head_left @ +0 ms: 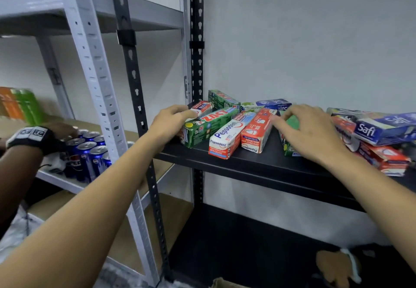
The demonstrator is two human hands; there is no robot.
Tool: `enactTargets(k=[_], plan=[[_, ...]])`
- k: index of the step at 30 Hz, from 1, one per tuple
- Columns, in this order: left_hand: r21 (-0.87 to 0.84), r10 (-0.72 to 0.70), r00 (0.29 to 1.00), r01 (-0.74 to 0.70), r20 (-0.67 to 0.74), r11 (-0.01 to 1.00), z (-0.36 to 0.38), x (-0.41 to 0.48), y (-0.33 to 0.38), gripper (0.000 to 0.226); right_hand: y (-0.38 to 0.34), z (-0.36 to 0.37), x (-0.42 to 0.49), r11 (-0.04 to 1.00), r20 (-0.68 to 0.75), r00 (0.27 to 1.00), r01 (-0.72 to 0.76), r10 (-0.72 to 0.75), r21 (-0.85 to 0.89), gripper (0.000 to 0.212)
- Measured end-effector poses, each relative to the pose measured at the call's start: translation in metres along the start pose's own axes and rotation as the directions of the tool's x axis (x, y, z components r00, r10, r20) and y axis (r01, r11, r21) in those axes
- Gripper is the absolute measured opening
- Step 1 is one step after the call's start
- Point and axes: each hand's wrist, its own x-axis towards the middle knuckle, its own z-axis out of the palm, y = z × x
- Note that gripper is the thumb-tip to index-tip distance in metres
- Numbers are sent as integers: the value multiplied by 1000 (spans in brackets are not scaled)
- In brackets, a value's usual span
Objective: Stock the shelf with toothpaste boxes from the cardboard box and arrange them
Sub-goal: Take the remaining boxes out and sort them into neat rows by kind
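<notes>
Several toothpaste boxes lie in a loose heap on the black shelf (258,164). My left hand (171,121) curls round the end of a green Zact box (209,125) at the heap's left edge. Beside it lie a white Pepsodent box (227,137) and a red Pepsodent box (256,132). My right hand (308,132) rests with spread fingers on a green box (291,150), mostly hidden under it. Blue Safi boxes (382,130) sit stacked on red boxes at the right. A corner of the cardboard box (225,284) shows at the bottom edge.
A black upright post (135,80) and a grey one (94,62) stand left of the shelf. On the grey rack, another person's hand (60,130) with a black wrist strap touches Pepsi cans (87,155). A lower black shelf (247,242) lies below.
</notes>
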Motion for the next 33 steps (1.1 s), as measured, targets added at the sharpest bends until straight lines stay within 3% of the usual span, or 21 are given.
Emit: enactTargets(k=[8,14,24,33], plan=[[-106,-88,994,94,57,990,-1,26,9,33,-24,15,76,973,281,960,-62,-4,225,29],[-295,-112,982,154,154,943,2,56,2,36,-24,52,105,990,421,906,-19,-43,141,46],[-357,-71,993,100,94,929,5,64,-7,42,-43,97,154,998,444,894,49,-63,44,53],[-383,-82,993,110,89,917,4,66,-11,38,-41,118,164,995,348,937,-37,4,89,52]])
